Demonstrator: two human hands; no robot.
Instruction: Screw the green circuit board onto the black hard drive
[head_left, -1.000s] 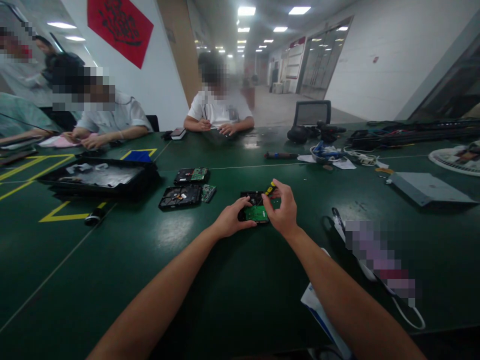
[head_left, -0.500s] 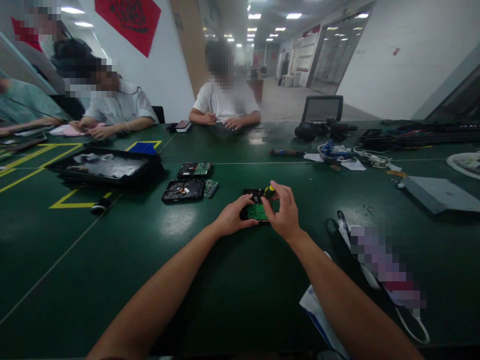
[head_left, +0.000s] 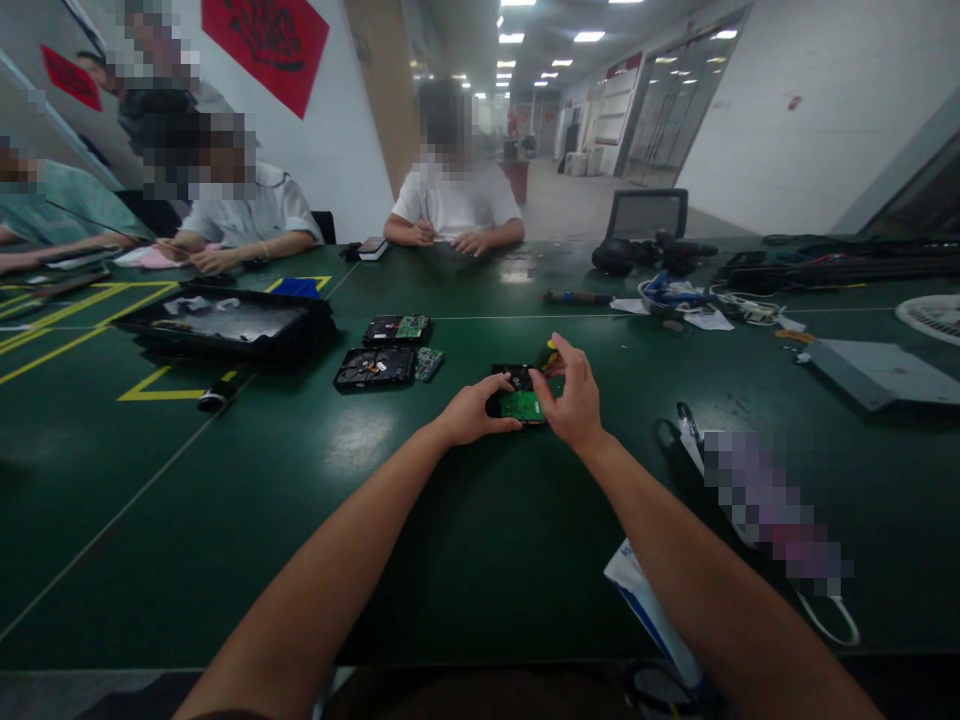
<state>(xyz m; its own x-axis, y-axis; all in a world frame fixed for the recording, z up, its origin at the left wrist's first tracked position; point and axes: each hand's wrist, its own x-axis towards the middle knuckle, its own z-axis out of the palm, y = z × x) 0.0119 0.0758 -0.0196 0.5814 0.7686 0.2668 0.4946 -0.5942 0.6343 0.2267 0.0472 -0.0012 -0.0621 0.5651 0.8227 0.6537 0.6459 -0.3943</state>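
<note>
A hard drive with a green circuit board (head_left: 520, 406) lies on the green table in front of me. My left hand (head_left: 480, 408) grips its left side, thumb along the near edge and fingers over the far part. Above the drive's right side, my right hand (head_left: 571, 395) pinches a yellow and black screwdriver (head_left: 551, 353). The screwdriver's tip is hidden behind the fingers. Left of my hands lie an opened black hard drive (head_left: 373, 367), a loose circuit board (head_left: 429, 363) and another hard drive (head_left: 397, 328).
A black tray (head_left: 232, 322) stands at the left, with a dark cylinder (head_left: 217, 396) near it. Cables (head_left: 667, 297) and a grey metal panel (head_left: 885, 372) lie to the right. A strap (head_left: 739, 525) lies beside my right forearm. Several people sit across the table.
The screwdriver's handle has tipped and moved slightly up and right with my right hand. My left hand keeps hold of the hard drive. The whole view has shifted a little.
</note>
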